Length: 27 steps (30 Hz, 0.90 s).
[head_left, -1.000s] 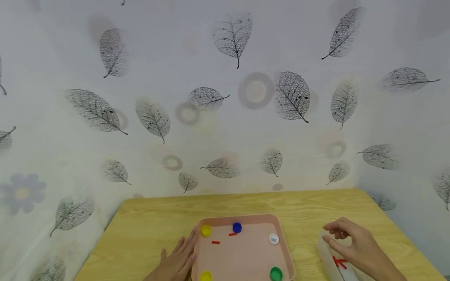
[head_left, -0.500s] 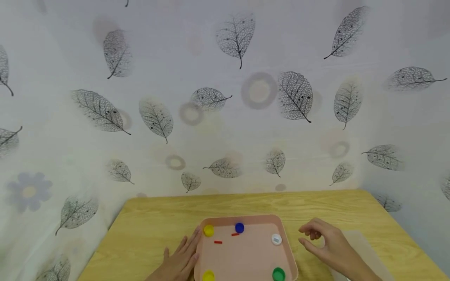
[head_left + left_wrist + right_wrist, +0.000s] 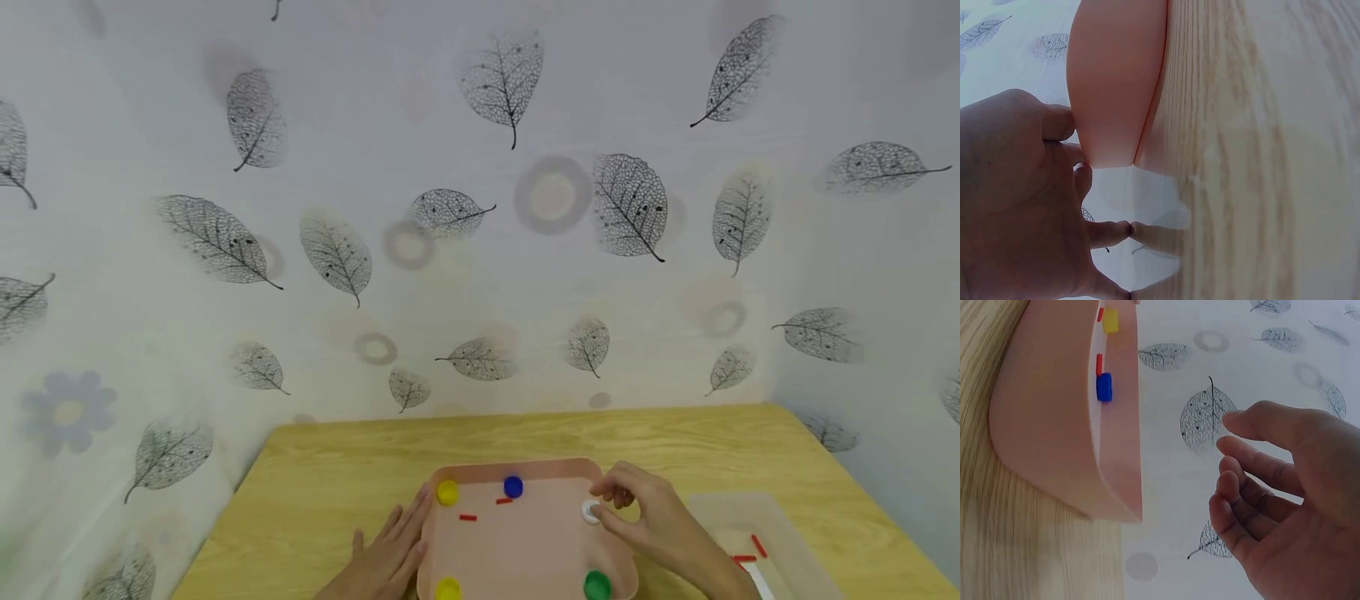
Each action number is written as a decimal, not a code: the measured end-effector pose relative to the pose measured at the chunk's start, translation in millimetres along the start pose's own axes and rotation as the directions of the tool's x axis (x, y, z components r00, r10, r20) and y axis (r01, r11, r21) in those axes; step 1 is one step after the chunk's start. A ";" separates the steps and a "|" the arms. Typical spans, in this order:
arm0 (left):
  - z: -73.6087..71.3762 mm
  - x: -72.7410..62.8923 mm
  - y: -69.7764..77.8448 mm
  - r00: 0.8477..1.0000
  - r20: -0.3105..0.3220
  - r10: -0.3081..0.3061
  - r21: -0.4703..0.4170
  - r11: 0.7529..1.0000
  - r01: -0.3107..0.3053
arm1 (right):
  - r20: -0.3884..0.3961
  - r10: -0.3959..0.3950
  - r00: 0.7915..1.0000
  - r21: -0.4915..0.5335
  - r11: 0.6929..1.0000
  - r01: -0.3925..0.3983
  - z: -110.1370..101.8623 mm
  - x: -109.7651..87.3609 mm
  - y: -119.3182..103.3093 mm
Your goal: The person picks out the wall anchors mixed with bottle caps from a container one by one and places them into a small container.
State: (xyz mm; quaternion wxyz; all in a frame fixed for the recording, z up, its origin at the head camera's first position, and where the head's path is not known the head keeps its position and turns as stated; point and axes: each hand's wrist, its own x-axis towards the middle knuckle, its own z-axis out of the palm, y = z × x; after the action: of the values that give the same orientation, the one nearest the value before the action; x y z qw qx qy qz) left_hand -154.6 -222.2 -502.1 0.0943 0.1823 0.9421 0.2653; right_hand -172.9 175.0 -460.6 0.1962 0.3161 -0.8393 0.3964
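Note:
A pink tray (image 3: 517, 542) with raised walls lies on the table. In it are a blue round cap (image 3: 513, 487), a yellow cap (image 3: 447, 492), a green cap (image 3: 597, 585) and a white cap (image 3: 588, 511). Two short red sticks (image 3: 468, 518) lie near the back. My left hand (image 3: 382, 554) rests against the tray's left wall, fingers extended; the left wrist view shows its fingertips by the pink wall (image 3: 1116, 81). Over the tray's right side is my right hand (image 3: 652, 521), partly overlapping the white cap. Its fingers (image 3: 1269, 469) are loosely bent, with nothing visible between thumb and forefinger.
A whitish box (image 3: 795, 542) stands right of the tray, with several red sticks (image 3: 759, 546) and a white strip in it, partly behind my right forearm. Another yellow cap (image 3: 447, 589) is at the tray's near left. A leaf-patterned wall (image 3: 480, 292) borders the wooden table (image 3: 337, 458).
My right hand has moved left, from above the whitish box to over the tray's right side. The red sticks in the box show again. My left hand keeps its place at the tray.

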 end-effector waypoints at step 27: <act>-2.0 -0.8 3.9 0.999 0.026 -0.027 -0.006 1.000 0.028 | 0.131 0.102 0.986 0.174 0.977 -0.124 80.4 41.0 -21.7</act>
State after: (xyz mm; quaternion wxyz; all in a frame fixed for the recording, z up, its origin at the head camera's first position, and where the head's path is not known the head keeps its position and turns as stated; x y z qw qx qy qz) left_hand -153.3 -220.3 -498.3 0.1110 0.1725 0.9423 0.2647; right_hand -193.9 85.6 -474.0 0.0925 0.3078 -0.8266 0.4620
